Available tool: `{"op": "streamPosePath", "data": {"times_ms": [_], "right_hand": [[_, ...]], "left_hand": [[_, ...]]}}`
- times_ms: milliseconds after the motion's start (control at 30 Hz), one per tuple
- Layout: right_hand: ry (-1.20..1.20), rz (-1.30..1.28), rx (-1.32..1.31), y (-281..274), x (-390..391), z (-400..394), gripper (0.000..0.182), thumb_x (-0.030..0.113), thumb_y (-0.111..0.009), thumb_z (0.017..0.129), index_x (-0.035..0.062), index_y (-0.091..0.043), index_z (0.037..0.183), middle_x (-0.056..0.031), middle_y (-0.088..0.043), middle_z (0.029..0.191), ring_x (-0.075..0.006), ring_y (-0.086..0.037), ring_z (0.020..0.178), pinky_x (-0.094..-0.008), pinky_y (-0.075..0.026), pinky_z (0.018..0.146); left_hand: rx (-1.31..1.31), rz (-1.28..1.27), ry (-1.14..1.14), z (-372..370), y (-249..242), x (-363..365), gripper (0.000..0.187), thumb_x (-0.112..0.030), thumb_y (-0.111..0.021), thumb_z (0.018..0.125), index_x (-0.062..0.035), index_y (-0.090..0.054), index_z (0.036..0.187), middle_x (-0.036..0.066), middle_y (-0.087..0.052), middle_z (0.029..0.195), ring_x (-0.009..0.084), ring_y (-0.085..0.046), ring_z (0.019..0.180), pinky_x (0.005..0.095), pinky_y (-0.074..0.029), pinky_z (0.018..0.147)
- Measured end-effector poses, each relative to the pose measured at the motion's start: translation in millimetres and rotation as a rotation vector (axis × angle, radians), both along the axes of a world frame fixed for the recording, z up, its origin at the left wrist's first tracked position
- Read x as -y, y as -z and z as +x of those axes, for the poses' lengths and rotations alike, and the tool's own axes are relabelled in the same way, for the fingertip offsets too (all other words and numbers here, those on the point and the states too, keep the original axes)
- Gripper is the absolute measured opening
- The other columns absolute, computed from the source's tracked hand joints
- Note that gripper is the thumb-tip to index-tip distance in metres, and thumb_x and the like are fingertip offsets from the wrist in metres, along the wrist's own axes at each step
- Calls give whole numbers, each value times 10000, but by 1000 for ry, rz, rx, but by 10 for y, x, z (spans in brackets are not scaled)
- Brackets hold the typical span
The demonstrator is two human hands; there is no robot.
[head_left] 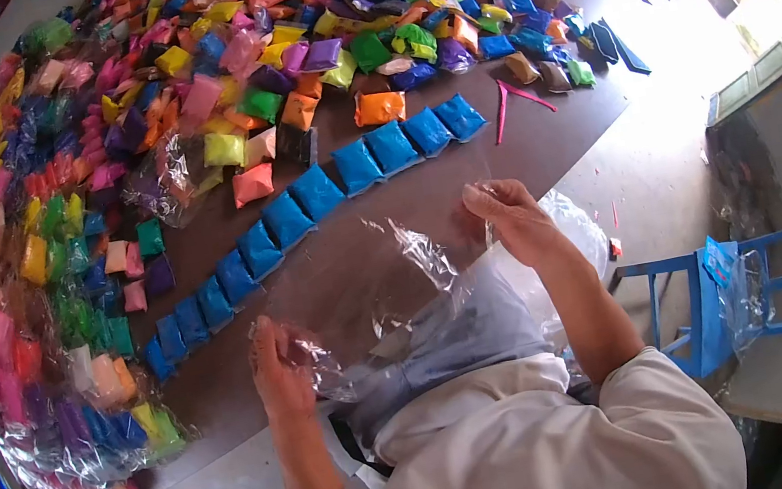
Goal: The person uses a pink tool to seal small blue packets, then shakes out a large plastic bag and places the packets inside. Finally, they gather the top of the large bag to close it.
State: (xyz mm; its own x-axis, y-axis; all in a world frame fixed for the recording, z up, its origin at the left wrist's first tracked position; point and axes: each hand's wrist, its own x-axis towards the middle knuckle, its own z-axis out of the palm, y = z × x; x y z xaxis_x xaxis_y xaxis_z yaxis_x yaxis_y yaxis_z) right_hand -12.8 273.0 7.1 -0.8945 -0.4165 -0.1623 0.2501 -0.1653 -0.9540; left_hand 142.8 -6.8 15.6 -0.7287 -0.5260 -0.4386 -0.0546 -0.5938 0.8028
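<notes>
Between my two hands stretches a clear plastic bag [425,256], see-through, with shiny creases, above the near edge of the table. My left hand [281,367] is closed on its left side, near the blue end of the row. On the other side my right hand [515,218] pinches the bag between thumb and fingers. Just beyond the hands, a long curved row of blue packets [286,220] lies side by side on the brown table [354,268]. None of these packets is touched by either hand.
A huge heap of coloured packets [296,16] covers the far and left table, some inside clear bags. An orange packet [380,107] lies behind the row. Pink sticks [513,103] rest at its right end. A blue stool [714,307] stands at the right.
</notes>
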Motion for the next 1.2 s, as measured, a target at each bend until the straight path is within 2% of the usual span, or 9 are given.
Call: {"op": "streamPosePath", "data": {"times_ms": [67,367,467,667,867,967,1067,1100,1200], "right_hand": [[-14,-57,96,0,-66,-10,241,283,-622,916,51,-661,866,-7,-652,772,-83,-608,658,-215,-468,555],[-35,-146,154,17,-170,-51,302,358,-616,909,57,-637,888,-18,-649,768,-98,-621,660,-233,-491,587],[-16,-162,88,90,-231,-113,274,334,-612,916,62,-616,880,-18,-627,768,-100,-597,665,-248,-481,595],[-9,-358,201,39,-244,-62,223,276,-651,892,63,-588,901,-4,-599,799,-93,-560,701,-249,-452,617],[-81,-347,-108,-41,-325,57,193,180,-733,816,56,-588,845,-20,-597,830,-126,-543,757,-277,-441,691],[-110,-229,-308,-328,-321,186,194,112,-761,769,57,-577,797,-32,-609,860,-145,-558,807,-287,-447,744],[-107,43,-548,-695,-279,388,215,65,-769,737,59,-556,764,-67,-622,864,-181,-589,815,-288,-461,745],[-81,186,-789,-774,-247,420,281,129,-789,721,72,-515,701,-91,-610,742,-177,-571,621,-302,-467,562],[-45,111,-1051,-909,-157,549,282,94,-792,705,90,-511,683,-123,-648,767,-197,-590,612,-299,-477,552]], "left_hand": [[-134,-14,117,91,129,124,375,-317,-526,958,-128,-398,660,32,-446,594,171,-510,618,344,-426,617],[-138,-118,150,69,46,84,437,-343,-522,961,-131,-363,613,38,-437,576,165,-500,598,338,-429,612],[-140,-169,181,72,33,90,443,-353,-525,959,-127,-373,610,40,-444,572,165,-505,600,335,-435,622],[-142,-187,192,79,25,99,443,-375,-542,947,-112,-410,615,62,-506,598,169,-520,618,324,-431,648],[-115,-184,104,122,135,216,393,-351,-552,943,-103,-450,656,84,-573,709,173,-545,725,325,-425,710],[-166,-156,106,143,148,287,356,-339,-549,946,-98,-477,695,91,-589,823,177,-549,798,338,-429,755],[-225,-124,138,146,124,297,323,-342,-541,950,-95,-510,744,100,-588,935,182,-550,871,339,-433,796],[-242,-116,146,148,112,301,314,-345,-538,951,-95,-520,761,104,-586,970,184,-551,895,338,-434,809],[-238,-95,169,174,161,365,307,-360,-528,954,-95,-545,801,112,-586,1005,190,-556,929,344,-433,834]]}}
